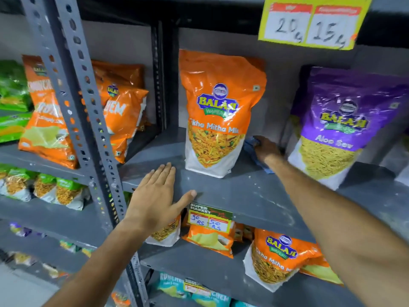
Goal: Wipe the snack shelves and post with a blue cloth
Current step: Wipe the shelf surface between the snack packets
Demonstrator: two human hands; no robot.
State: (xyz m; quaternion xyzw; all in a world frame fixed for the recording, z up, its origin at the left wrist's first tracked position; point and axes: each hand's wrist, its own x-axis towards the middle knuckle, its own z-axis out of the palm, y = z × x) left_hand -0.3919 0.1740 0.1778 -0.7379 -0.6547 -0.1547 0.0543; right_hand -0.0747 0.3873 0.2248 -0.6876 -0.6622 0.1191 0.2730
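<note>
I face a grey metal shelf [254,196], dusty and pale-streaked, held by a perforated post [88,120] at its left. On it stand an orange Tikha Mitha Mix bag [218,111] and a purple Aloo Sev bag [340,125], both upright and well apart. A yellow price sign [309,21] hangs above them, and a smaller price tag [210,218] sits on the shelf's front edge. My left hand [155,196] lies flat on the shelf near that edge, fingers spread, its grip open and holding nothing. My right hand [266,149] reaches between the two bags, its grip pressed down on the blue cloth [251,145], bunched against the shelf just beside the orange bag.
</note>
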